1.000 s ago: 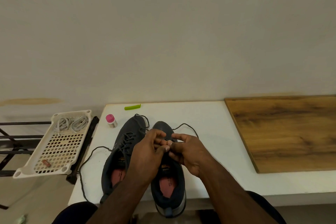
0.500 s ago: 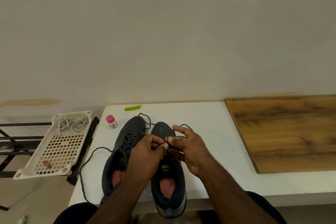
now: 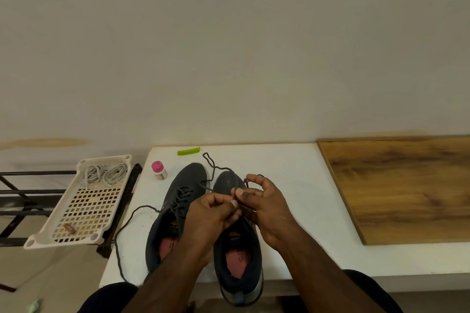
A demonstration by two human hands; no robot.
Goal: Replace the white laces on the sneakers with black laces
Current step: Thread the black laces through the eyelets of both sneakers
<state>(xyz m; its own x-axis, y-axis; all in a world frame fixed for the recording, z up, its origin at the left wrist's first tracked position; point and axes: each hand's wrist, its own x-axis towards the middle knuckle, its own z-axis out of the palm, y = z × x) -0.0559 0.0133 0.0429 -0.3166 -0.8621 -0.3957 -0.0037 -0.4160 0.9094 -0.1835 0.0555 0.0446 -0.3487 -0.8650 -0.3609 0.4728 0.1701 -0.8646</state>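
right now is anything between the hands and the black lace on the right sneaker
Nothing visible does. The left hand and right hand already pinch the black lace over the right sneaker. The eyelets beneath are hidden by the hands, so whether those are clear cannot be told.

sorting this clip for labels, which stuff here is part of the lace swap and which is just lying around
Part of the job:
- left sneaker, already laced black
- right sneaker
- black lace, pinched by left hand and right hand
- white laces in the white tray

Lying about:
- pink-capped bottle
- green clip
- wooden board
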